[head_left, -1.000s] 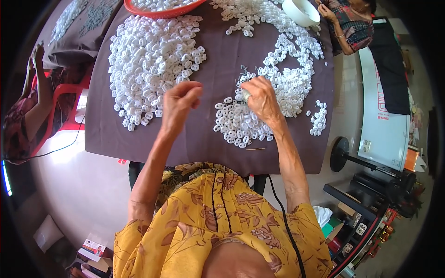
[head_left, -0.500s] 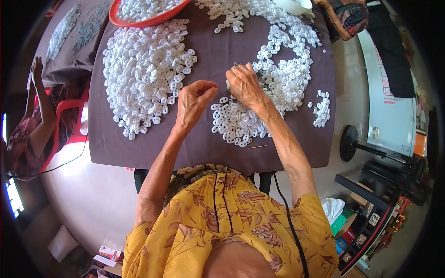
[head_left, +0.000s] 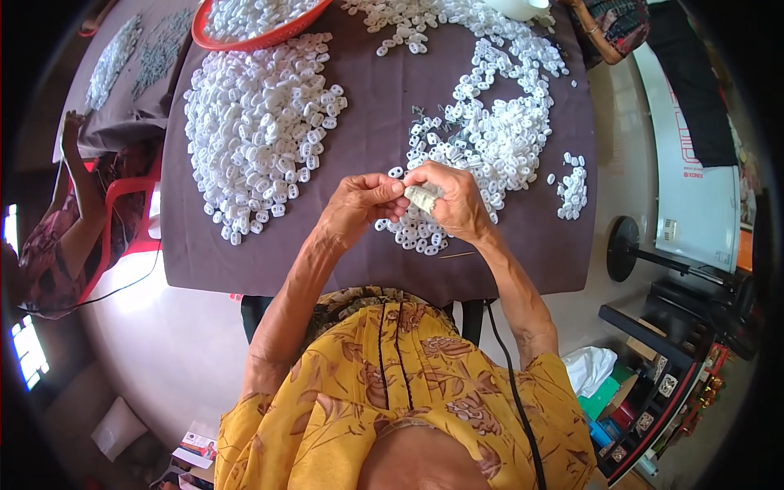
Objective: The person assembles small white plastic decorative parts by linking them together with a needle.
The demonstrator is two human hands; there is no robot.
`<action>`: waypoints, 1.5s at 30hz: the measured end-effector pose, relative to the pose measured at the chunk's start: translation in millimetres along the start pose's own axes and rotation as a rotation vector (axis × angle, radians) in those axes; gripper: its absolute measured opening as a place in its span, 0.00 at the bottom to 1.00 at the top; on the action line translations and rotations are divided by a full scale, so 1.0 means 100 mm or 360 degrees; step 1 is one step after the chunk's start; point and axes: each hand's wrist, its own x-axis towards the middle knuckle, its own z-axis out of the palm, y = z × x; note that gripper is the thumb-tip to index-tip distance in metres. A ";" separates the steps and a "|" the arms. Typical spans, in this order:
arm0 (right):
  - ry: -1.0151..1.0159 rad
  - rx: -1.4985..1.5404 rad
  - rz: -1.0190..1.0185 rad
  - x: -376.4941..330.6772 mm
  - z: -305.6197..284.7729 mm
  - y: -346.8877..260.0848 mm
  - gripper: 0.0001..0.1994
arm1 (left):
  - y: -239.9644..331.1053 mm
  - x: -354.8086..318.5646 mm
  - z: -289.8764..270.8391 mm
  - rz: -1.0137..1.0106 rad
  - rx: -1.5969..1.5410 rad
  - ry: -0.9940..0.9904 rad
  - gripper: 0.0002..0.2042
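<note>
My left hand [head_left: 359,211] and my right hand [head_left: 456,202] meet at the fingertips over the near part of the table. Both are closed in a pinch, and what lies between the fingertips is too small to make out. A cream-coloured strip [head_left: 422,198] shows at the fingers of my right hand; whether it is wrapped round a finger or held, I cannot tell. Just beyond and under my right hand spreads a heap of small white oval plastic pieces with two holes [head_left: 510,135]. Several small grey pieces [head_left: 437,118] lie at that heap's left edge.
A larger heap of white pieces [head_left: 253,131] covers the table's left side, below a red basket [head_left: 269,34] full of them. A white bowl [head_left: 518,8] stands at the far right. A thin stick [head_left: 457,255] lies near the front edge. Other people sit left and far right.
My right hand has come back from the heap toward me, and my left hand has moved right and down to meet it. The grey pieces now show uncovered.
</note>
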 end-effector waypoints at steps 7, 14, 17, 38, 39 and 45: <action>0.0154 0.0226 0.0214 -0.13 -0.05 0.01 0.06 | 0.00 0.05 0.16 0.0031 0.0087 0.0010 0.08; 0.0441 0.0095 0.0210 -0.10 -0.18 0.14 0.07 | 0.14 0.41 0.23 0.0816 0.1484 0.0608 0.09; 0.0383 0.0014 0.0219 -0.11 -0.16 0.14 0.06 | 0.00 0.72 0.12 0.1479 0.2262 0.0766 0.08; 0.0336 -0.0032 0.0261 -0.19 -0.16 0.27 0.05 | 0.03 0.87 -0.04 0.1505 0.2470 0.0809 0.05; 0.0327 -0.0024 0.0289 -0.20 -0.16 0.27 0.05 | 0.03 0.88 -0.03 0.1484 0.2457 0.0788 0.05; 0.0332 0.0013 0.0294 -0.20 -0.11 0.29 0.05 | 0.06 0.90 -0.01 0.1408 0.2455 0.0748 0.04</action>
